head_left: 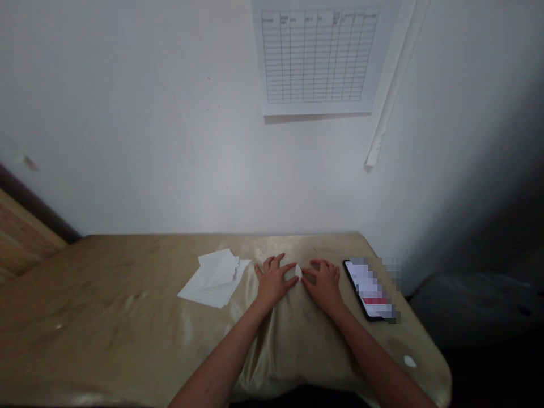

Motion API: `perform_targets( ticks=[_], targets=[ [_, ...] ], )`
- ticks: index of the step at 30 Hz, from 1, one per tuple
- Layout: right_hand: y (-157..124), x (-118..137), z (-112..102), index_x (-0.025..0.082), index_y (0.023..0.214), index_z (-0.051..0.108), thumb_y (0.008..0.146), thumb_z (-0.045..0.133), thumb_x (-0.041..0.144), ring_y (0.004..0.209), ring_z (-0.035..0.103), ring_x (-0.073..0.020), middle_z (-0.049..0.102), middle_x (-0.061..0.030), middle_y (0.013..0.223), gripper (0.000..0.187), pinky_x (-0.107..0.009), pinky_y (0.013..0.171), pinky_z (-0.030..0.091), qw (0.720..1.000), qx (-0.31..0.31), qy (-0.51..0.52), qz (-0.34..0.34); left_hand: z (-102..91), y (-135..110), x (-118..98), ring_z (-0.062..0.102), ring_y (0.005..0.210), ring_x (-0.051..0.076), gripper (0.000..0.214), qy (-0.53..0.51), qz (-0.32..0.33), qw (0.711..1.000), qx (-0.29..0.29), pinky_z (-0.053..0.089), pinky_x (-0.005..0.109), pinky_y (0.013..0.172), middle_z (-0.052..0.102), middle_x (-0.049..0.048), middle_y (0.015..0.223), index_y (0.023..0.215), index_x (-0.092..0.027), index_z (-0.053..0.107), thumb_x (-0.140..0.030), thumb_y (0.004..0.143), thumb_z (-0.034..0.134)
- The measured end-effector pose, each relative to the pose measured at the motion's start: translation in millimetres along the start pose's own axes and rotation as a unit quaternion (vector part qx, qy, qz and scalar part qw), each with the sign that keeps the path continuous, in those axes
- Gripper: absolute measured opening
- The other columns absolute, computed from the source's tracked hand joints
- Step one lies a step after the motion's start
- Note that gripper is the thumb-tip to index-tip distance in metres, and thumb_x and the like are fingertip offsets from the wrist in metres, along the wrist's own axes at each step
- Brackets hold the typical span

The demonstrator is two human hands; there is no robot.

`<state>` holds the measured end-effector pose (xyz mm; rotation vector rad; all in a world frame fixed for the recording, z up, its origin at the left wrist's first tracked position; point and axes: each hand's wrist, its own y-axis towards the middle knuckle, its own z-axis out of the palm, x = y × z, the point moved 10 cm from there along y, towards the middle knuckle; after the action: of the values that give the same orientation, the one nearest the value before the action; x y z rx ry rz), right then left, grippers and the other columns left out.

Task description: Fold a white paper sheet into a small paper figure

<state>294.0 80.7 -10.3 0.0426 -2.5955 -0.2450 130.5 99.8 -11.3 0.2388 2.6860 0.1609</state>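
Note:
Between my two hands is a small folded piece of white paper (298, 272), held just above or on the tan covered surface; I cannot tell which. My left hand (273, 277) pinches its left edge between thumb and forefinger, the other fingers spread. From the other side, my right hand (323, 283) grips the paper's right edge with thumb and fingertips. Left of my left hand lies a loose stack of white paper sheets (212, 280), some with torn edges. Right of my right hand rests a phone (368, 289), its lit screen partly blurred out.
The tan covered table (127, 317) meets a white wall (170, 141) at its back edge. A printed grid sheet (318, 62) hangs on the wall. A white scrap (409, 361) lies near the right front corner. Wooden boards (25, 232) stand at the left.

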Motion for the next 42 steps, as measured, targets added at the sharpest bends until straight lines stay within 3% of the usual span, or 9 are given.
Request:
perform_targets(
  ticks=[9, 15, 20, 25, 29, 33, 37, 42],
  targets=[
    [3, -2, 0, 0.032, 0.099, 0.080, 0.089, 0.066, 0.036, 0.133, 0.041, -0.0308, 0.064, -0.0064, 0.133, 0.018, -0.056, 0.117, 0.020, 0.999, -0.017, 0.032, -0.018, -15.6, -5, -11, 0.038, 0.140, 0.035, 0.046, -0.040, 0.040, 0.997, -0.043, 0.012, 0.073, 0.118, 0.052, 0.0006, 0.153, 0.125, -0.047, 0.069, -0.039, 0.082, 0.080],
    [4, -4, -2, 0.029, 0.089, 0.079, 0.087, 0.067, 0.034, 0.131, 0.045, -0.0299, 0.069, -0.0037, 0.126, 0.013, -0.054, 0.116, 0.021, 0.998, -0.016, 0.062, -0.019, -24.2, -5, -14, 0.044, 0.134, 0.029, 0.031, -0.065, 0.066, 0.992, -0.084, 0.014, 0.065, 0.121, 0.060, 0.0003, 0.142, 0.115, -0.044, 0.075, -0.035, 0.086, 0.077],
    [7, -7, -8, 0.026, 0.093, 0.077, 0.088, 0.064, 0.032, 0.128, 0.051, -0.0281, 0.073, -0.0043, 0.118, 0.015, -0.051, 0.115, 0.023, 0.994, -0.035, 0.102, -0.008, -26.6, -3, -9, 0.048, 0.131, 0.027, 0.031, -0.093, 0.062, 0.987, -0.116, 0.022, 0.059, 0.120, 0.063, 0.0022, 0.137, 0.113, -0.040, 0.076, -0.036, 0.083, 0.080],
    [6, -11, -15, 0.023, 0.092, 0.076, 0.086, 0.063, 0.034, 0.123, 0.058, -0.0281, 0.074, -0.0095, 0.113, 0.018, -0.057, 0.119, 0.016, 0.986, -0.058, 0.154, 0.009, -26.6, -3, -7, 0.049, 0.132, 0.028, 0.012, -0.118, 0.049, 0.985, -0.119, 0.024, 0.056, 0.119, 0.064, 0.0030, 0.136, 0.092, -0.033, 0.081, -0.035, 0.080, 0.083],
    [4, -7, -14, 0.023, 0.089, 0.074, 0.085, 0.063, 0.034, 0.109, 0.066, -0.0255, 0.077, -0.0062, 0.103, 0.016, -0.059, 0.120, 0.010, 0.980, -0.050, 0.194, -0.010, -27.9, -4, -10, 0.049, 0.132, 0.028, 0.010, -0.126, 0.047, 0.984, -0.117, 0.025, 0.056, 0.119, 0.065, 0.0031, 0.135, 0.089, -0.032, 0.081, -0.033, 0.079, 0.084],
    [4, -5, -12, 0.024, 0.104, 0.072, 0.083, 0.066, 0.035, 0.107, 0.067, -0.0256, 0.079, -0.0033, 0.093, 0.025, -0.058, 0.120, 0.012, 0.974, -0.039, 0.221, -0.013, -28.1, -5, -10, 0.049, 0.131, 0.028, 0.006, -0.125, 0.047, 0.983, -0.124, 0.025, 0.055, 0.119, 0.065, 0.0026, 0.134, 0.085, -0.031, 0.080, -0.031, 0.079, 0.083],
    [4, -2, -9, 0.026, 0.109, 0.075, 0.083, 0.067, 0.036, 0.122, 0.060, -0.0281, 0.079, -0.0050, 0.097, 0.029, -0.058, 0.120, 0.013, 0.975, -0.022, 0.219, -0.021, -27.6, -5, -8, 0.050, 0.129, 0.027, 0.004, -0.119, 0.048, 0.983, -0.132, 0.025, 0.054, 0.118, 0.065, 0.0036, 0.133, 0.083, -0.028, 0.079, -0.031, 0.081, 0.081],
    [4, -5, -5, 0.028, 0.095, 0.080, 0.086, 0.064, 0.037, 0.126, 0.058, -0.0289, 0.074, -0.0075, 0.118, 0.020, -0.064, 0.121, 0.001, 0.980, -0.010, 0.198, -0.007, -24.1, -5, -11, 0.049, 0.131, 0.027, 0.002, -0.116, 0.054, 0.985, -0.117, 0.023, 0.056, 0.119, 0.064, 0.0028, 0.135, 0.082, -0.029, 0.079, -0.030, 0.082, 0.080]
  ],
)
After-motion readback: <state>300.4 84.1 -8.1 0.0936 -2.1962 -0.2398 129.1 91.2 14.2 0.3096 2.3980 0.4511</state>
